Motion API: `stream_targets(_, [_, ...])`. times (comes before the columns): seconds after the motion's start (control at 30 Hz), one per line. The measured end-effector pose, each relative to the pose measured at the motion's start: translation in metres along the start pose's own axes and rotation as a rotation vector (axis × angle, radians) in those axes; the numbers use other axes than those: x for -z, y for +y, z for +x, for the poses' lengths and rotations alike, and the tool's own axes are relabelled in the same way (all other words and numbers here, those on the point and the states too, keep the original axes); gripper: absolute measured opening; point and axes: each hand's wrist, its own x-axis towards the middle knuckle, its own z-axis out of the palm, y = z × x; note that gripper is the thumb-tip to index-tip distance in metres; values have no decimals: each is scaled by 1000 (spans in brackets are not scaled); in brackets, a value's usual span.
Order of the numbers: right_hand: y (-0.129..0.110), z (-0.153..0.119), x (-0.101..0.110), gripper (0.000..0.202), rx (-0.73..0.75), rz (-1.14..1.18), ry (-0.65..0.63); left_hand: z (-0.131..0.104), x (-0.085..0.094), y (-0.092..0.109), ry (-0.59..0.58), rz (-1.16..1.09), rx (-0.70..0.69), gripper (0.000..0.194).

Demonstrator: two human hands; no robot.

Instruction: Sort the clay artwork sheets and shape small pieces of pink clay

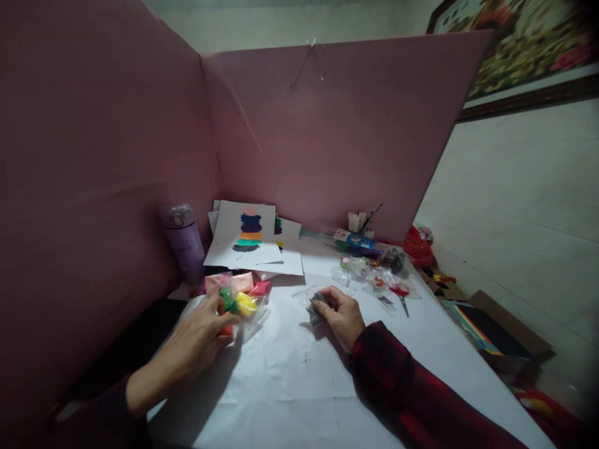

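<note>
At the left of the white table, my left hand point(204, 327) reaches into a pile of clay packets point(242, 282) in pink, green, yellow and red. Its fingers are curled round an orange-red clay packet point(225, 329), partly hidden under them. In the middle, my right hand point(344, 313) pinches a dark grey lump of clay point(316, 308) between thumb and fingers, just over the tabletop. A clear plastic wrapper point(303, 295) lies right beside this lump.
A purple bottle point(184, 246) stands behind the packets, next to painted paper sheets point(224, 240). On the right lie red-handled scissors point(403, 300), a fork-like tool point(385, 304), bagged clay pieces point(355, 268) and a blue-and-white package point(353, 239). Pink panels point(327, 137) enclose the back and left.
</note>
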Motion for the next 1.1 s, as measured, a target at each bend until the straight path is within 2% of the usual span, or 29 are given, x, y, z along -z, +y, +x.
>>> stream_targets(0.1, [2, 0, 0, 13, 7, -7, -5, 11, -7, 19, 2, -6, -80, 22])
stream_targets(0.23, [2, 0, 1, 12, 37, -59, 3, 37, -22, 41, -38, 67, -226, 23])
stream_targets(0.37, [0, 0, 1, 10, 48, -95, 14, 52, -32, 31, -45, 95, -243, 24])
stream_targets(0.57, [0, 2, 3, 12, 49, -187, 27, 49, -33, -1, -13, 135, -199, 30])
stream_targets(0.67, [2, 5, 5, 14, 32, -250, 35, 49, -34, 0, 6, 105, -210, 22])
stream_targets(0.73, [4, 7, 5, 14, 24, -214, 22, 52, -33, 11, 40, 40, -211, 18])
stream_targets(0.8, [3, 6, 3, 13, 31, -128, -16, 58, -33, 29, 85, -109, -141, 28])
stream_targets(0.87, [1, 4, 1, 14, 42, -31, -89, 68, -36, 50, 106, -356, 29, 37])
stream_targets(0.9, [-1, 3, 0, 15, 47, 8, -132, 75, -38, 59, 82, -472, 118, 41])
stream_targets(0.97, [-5, 0, -2, 17, 64, 40, -196, 88, -47, 75, -12, -664, 201, 42])
stream_targets(1.0, [-7, -2, -2, 18, 78, 23, -206, 95, -53, 80, -40, -735, 216, 36])
stream_targets(1.1, [-9, -3, 0, 17, 110, -185, -149, 110, -74, 84, -16, -806, 255, 31])
